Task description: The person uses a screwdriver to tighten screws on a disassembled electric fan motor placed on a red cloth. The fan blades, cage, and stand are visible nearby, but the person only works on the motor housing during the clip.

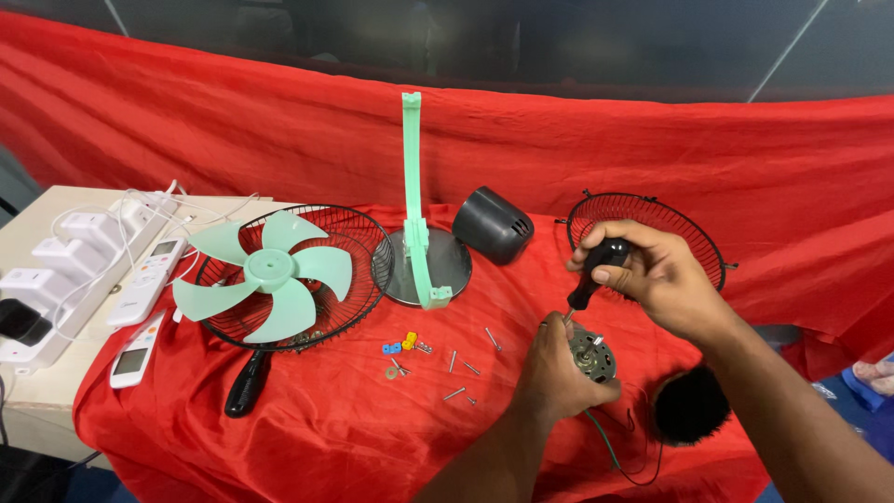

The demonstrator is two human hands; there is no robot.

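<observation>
Round metal fan motor (592, 357), cradled from the left by the left hand (557, 373), whose fingers close around its casing. Directly above, the right hand (652, 270) grips a black-handled screwdriver (592, 275), tip down at the motor's rim. Left of the grip: loose screws (466, 368) on red cloth (326, 419); farther left, a mint plastic blade (265, 275) resting on a black wire guard (358, 270). Behind the right hand, a second guard (652, 210).

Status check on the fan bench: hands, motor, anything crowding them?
Right hand grips black-handled screwdriver, tip down on motor. Left hand steadies motor on red cloth. Loose screws lie just left, apart.
</observation>
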